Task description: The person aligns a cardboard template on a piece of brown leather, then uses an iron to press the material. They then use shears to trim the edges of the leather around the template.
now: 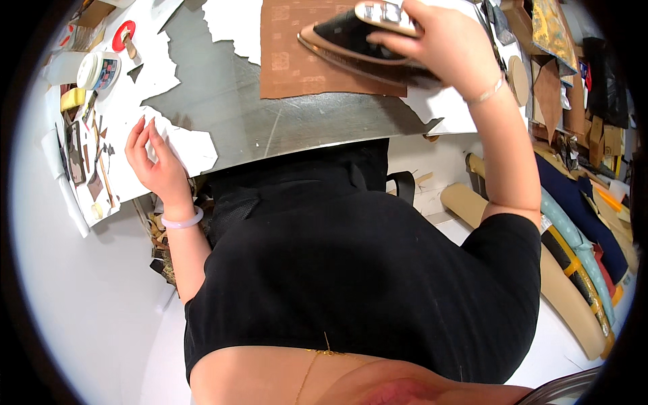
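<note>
My right hand (pixel 445 48) grips the handle of a clothes iron (pixel 335 39), fingers wrapped round it. The iron is dark with a copper-coloured edge, and its tip points left. Beneath it lies a brown patterned sheet (pixel 285 75), which looks like fabric or leather, near the table's front edge. Whether the soleplate presses flat on the sheet I cannot tell. At the left, my left hand (pixel 156 162) rests at the table edge on torn white paper (pixel 192 143). Its fingers are stretched out and hold nothing.
The grey tabletop (pixel 223 88) shows between torn white sheets. On the left stand a white tub (pixel 98 71), a yellow sponge-like block (pixel 73 99), a red round item (pixel 123 35) and small tools. Several material rolls (pixel 570 297) lean at the right, below cluttered shelves.
</note>
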